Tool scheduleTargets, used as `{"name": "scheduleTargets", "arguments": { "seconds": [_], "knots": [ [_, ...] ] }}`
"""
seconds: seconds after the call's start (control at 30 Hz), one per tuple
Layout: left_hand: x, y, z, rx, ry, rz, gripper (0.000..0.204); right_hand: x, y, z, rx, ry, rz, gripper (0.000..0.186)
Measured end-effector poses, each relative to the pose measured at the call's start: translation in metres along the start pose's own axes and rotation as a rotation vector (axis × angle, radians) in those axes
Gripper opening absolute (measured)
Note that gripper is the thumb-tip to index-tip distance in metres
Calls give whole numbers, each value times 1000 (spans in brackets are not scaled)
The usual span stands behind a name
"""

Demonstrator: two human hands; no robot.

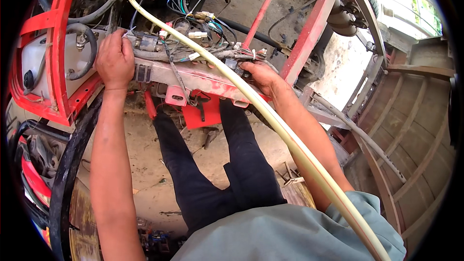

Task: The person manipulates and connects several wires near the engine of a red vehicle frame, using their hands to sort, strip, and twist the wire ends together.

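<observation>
A worn red metal crossbeam runs from side to side in front of me, with a grey corrugated wiring harness lying along its top. My left hand is closed at the beam's left end, beside a small metal part; its fingertips are hidden. At the right end, my right hand has its fingers bent round the far side by a small dark block and the harness end. What either hand grips is out of sight. Loose coloured wires and white connectors spread behind the beam.
A pale yellow hose crosses diagonally in front of my right arm. At left, a white tank sits inside a red frame near a thick black hose. Red bars rise at right, beside a ribbed metal panel.
</observation>
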State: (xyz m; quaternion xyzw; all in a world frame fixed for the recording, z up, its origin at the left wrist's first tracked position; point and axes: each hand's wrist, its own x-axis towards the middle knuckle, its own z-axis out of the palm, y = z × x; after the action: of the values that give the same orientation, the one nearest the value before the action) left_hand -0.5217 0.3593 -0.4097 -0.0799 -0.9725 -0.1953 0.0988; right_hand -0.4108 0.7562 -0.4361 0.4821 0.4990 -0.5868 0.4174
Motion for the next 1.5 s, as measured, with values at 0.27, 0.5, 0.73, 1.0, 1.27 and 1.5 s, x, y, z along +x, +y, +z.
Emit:
{"name": "scheduleTargets", "arguments": {
  "seconds": [0.27,0.5,0.73,1.0,1.27,1.5],
  "knots": [
    [2,2,2,-3,12,-1,16,-8,6,-21,-254,27,-95,40],
    [-1,-3,-2,1,15,5,16,-88,-18,6,-1255,352,-644,38],
    [0,1,-2,-9,7,-7,17,-63,-10,25,-1238,187,-892,48],
    [1,-1,-2,-4,10,13,16,-87,-34,55,-1374,166,-452,55],
    [-1,-4,-3,-22,6,19,17,-79,-40,21,-1180,-39,-493,48],
    [1,-2,-3,-33,24,30,17,-93,-39,6,-1019,314,-306,40]
  ]
}}
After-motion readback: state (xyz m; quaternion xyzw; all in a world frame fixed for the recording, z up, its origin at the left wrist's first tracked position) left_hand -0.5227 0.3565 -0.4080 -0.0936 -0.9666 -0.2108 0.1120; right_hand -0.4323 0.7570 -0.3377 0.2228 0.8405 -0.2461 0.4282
